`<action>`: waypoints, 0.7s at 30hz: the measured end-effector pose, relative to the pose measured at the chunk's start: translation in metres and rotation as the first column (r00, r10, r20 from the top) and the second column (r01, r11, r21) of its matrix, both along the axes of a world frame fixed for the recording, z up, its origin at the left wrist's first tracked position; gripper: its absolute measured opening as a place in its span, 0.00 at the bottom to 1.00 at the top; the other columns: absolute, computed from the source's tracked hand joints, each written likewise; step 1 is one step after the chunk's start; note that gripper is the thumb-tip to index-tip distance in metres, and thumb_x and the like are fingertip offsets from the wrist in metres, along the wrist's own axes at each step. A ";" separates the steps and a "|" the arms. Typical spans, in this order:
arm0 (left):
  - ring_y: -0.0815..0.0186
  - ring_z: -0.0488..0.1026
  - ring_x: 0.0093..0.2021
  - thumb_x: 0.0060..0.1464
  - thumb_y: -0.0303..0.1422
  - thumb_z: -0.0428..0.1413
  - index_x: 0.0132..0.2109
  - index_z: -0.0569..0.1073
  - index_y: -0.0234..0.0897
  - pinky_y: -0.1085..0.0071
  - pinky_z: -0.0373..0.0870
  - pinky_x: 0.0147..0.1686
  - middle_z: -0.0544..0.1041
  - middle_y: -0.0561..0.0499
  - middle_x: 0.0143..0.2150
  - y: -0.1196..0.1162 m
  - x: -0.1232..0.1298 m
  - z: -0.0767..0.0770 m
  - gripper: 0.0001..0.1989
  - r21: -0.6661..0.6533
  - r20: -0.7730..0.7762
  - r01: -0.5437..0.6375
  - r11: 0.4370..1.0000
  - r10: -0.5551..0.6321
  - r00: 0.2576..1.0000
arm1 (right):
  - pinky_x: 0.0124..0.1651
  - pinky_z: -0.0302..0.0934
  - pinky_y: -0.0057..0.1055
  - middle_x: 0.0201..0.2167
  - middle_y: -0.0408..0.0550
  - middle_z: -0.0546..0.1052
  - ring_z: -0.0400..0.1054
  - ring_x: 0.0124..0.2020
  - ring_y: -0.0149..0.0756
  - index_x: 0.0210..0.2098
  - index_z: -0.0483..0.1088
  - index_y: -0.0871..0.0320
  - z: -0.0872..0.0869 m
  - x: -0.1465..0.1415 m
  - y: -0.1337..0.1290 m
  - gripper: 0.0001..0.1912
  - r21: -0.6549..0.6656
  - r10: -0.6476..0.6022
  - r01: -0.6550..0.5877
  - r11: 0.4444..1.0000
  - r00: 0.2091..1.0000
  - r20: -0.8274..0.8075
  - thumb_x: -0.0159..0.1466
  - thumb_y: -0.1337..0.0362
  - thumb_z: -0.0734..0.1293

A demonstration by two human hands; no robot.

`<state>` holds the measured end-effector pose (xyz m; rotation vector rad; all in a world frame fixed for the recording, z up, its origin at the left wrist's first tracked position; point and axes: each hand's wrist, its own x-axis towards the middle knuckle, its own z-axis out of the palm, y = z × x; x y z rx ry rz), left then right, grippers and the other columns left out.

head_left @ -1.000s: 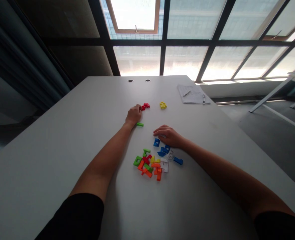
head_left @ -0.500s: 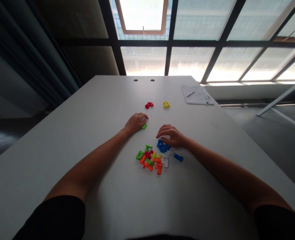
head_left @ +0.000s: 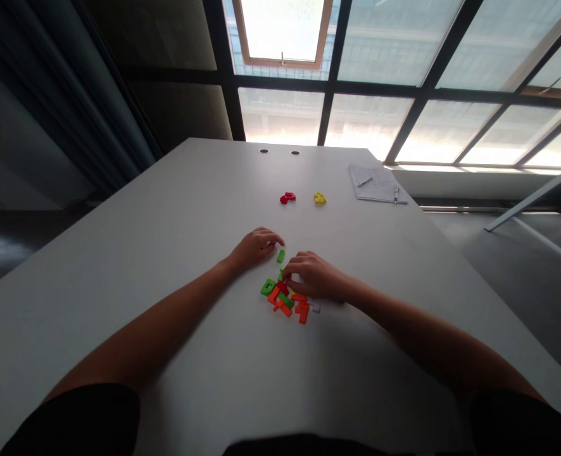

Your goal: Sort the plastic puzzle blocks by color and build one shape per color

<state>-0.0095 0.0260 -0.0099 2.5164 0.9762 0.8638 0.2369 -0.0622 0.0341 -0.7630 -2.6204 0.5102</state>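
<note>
My left hand [head_left: 254, 248] rests on the white table [head_left: 176, 240] with its fingers curled, holding nothing. Just right of its fingertips lies a small green bar piece [head_left: 280, 256]. My right hand [head_left: 313, 276] lies over a heap of coloured plastic puzzle pieces [head_left: 285, 302], its fingertips at the heap's upper edge. Green, red, and orange pieces show at the left of the heap. The hand hides the blue pieces and most white ones. Farther up the table, a red piece [head_left: 287, 198] and a yellow piece [head_left: 320, 199] lie apart.
A sheet of written paper [head_left: 375, 183] lies at the far right of the table, with a pen [head_left: 395, 194] on it. Two round holes [head_left: 279, 152] mark the far end. A table edge runs along the right, above a grey floor.
My right hand has moved left over the heap, covering the blue pieces. My left hand has slid nearer the heap, and the green bar now lies closer to it.
</note>
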 end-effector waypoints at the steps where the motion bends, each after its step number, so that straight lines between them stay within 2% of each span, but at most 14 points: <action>1: 0.59 0.77 0.50 0.61 0.28 0.53 0.46 0.84 0.43 0.59 0.72 0.57 0.85 0.50 0.44 0.001 0.000 0.000 0.15 -0.003 -0.005 -0.017 1.000 0.017 1.000 | 0.50 0.61 0.35 0.38 0.48 0.83 0.74 0.40 0.39 0.41 0.81 0.56 0.001 -0.002 -0.002 0.06 -0.010 -0.013 0.013 1.000 0.999 0.031 0.66 0.70 0.73; 7: 0.58 0.76 0.51 0.59 0.26 0.52 0.49 0.83 0.40 0.59 0.71 0.59 0.84 0.49 0.44 0.002 0.002 0.001 0.18 -0.016 -0.031 -0.052 0.999 0.052 0.998 | 0.48 0.61 0.34 0.36 0.48 0.83 0.74 0.39 0.38 0.44 0.79 0.56 0.010 -0.009 -0.016 0.09 -0.005 -0.047 0.048 0.999 0.989 0.139 0.65 0.72 0.72; 10: 0.58 0.76 0.52 0.58 0.25 0.52 0.49 0.83 0.41 0.58 0.71 0.60 0.84 0.50 0.45 0.001 0.003 0.002 0.18 -0.017 -0.037 -0.052 0.999 0.051 0.998 | 0.48 0.63 0.33 0.38 0.48 0.83 0.74 0.39 0.38 0.45 0.79 0.56 0.015 -0.004 -0.010 0.11 0.007 -0.091 0.091 0.996 0.993 0.073 0.63 0.73 0.72; 12: 0.57 0.76 0.53 0.58 0.25 0.52 0.49 0.83 0.41 0.58 0.71 0.60 0.85 0.50 0.46 0.001 0.004 0.002 0.18 -0.014 -0.043 -0.048 0.999 0.048 0.998 | 0.46 0.64 0.32 0.39 0.47 0.82 0.74 0.38 0.36 0.46 0.78 0.56 0.016 0.007 0.003 0.13 0.005 -0.181 0.181 0.984 0.983 -0.012 0.62 0.73 0.71; 14: 0.57 0.76 0.53 0.58 0.25 0.52 0.49 0.83 0.41 0.58 0.71 0.60 0.85 0.50 0.47 0.001 0.004 0.002 0.18 -0.011 -0.056 -0.047 0.999 0.046 0.997 | 0.43 0.65 0.30 0.39 0.46 0.82 0.74 0.36 0.35 0.48 0.78 0.55 0.010 0.021 0.022 0.15 -0.007 -0.311 0.312 0.950 0.946 -0.091 0.62 0.73 0.70; 17: 0.57 0.76 0.52 0.58 0.25 0.52 0.49 0.83 0.41 0.58 0.73 0.58 0.84 0.49 0.47 0.002 0.005 0.001 0.18 0.003 -0.080 -0.038 0.999 0.038 0.996 | 0.42 0.66 0.30 0.35 0.45 0.82 0.74 0.33 0.34 0.44 0.79 0.56 -0.008 0.043 0.050 0.11 -0.032 -0.513 0.514 0.857 0.846 -0.144 0.62 0.72 0.71; 21: 0.57 0.77 0.52 0.57 0.25 0.52 0.50 0.82 0.41 0.58 0.72 0.59 0.84 0.48 0.46 0.004 0.003 -0.002 0.19 0.014 -0.077 -0.020 1.000 0.021 0.997 | 0.40 0.66 0.31 0.30 0.44 0.82 0.74 0.30 0.35 0.45 0.80 0.56 -0.032 0.062 0.070 0.09 -0.033 -0.647 0.650 0.759 0.747 -0.155 0.65 0.64 0.71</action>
